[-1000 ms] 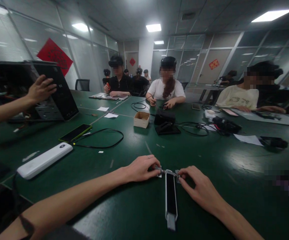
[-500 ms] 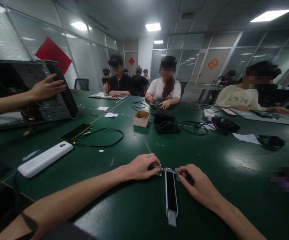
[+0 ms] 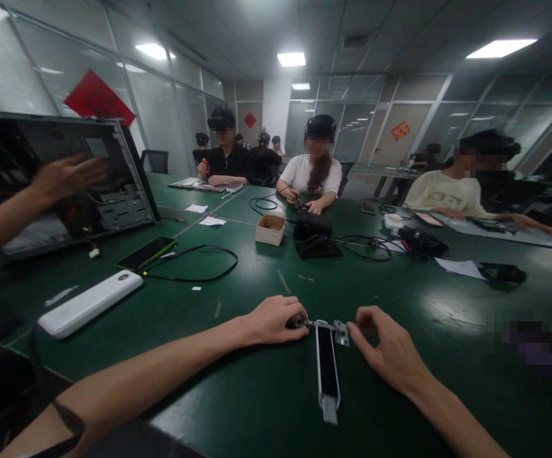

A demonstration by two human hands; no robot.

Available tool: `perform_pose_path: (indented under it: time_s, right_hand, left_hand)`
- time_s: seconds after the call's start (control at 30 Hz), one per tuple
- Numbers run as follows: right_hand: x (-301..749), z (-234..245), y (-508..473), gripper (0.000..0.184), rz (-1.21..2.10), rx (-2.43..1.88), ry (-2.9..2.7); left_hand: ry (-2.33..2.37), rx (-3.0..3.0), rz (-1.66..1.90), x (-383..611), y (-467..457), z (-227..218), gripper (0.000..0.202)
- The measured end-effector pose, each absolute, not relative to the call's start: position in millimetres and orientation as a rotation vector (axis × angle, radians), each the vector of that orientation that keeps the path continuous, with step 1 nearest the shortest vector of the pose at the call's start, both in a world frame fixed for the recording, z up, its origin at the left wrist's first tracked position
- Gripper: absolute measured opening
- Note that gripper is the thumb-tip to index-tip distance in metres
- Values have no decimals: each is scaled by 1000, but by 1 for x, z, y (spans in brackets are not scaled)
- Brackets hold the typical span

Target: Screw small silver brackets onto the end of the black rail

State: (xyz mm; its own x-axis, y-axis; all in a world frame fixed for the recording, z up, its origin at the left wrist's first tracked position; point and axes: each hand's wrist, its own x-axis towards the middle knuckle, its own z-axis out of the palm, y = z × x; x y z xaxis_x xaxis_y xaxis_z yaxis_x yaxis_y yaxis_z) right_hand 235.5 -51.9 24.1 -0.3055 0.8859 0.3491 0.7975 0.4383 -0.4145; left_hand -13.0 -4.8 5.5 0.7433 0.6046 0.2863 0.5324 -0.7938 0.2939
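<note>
A long narrow piece with a black face and a silver rim lies on the green table in front of me, a grey tab sticking out of its near end. At its far end a thin crossbar carries a small metal bracket on the right side. My left hand pinches the fitting at the crossbar's left end, mostly hidden by the fingers. Just right of the bracket is my right hand, thumb and forefinger curved and apart, holding nothing.
To the left lie a white oblong device, a phone with a green edge and a looped black cable. Another person's hand is before an open computer case. A small box and a black device stand ahead.
My right hand has let go of the right bracket and moved slightly right, exposing it. At left, the other person's hand has left the computer case's edge, and the case has turned.
</note>
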Motion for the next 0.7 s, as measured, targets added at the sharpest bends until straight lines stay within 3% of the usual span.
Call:
perform_pose_path:
  time_s: [0.2,0.37,0.7]
  right_hand:
    - [178,45,-81,25,425,-1818,-2339]
    - [167,43,-79,15,373,-1988,-2307]
    - [313,18,0,32,270,-2335,-1967]
  left_hand:
    - [844,2737,730,-16,-4,0,18]
    - [894,2676,813,-16,-6,2,16]
    - [835,2775,644,-17,-8,7,12]
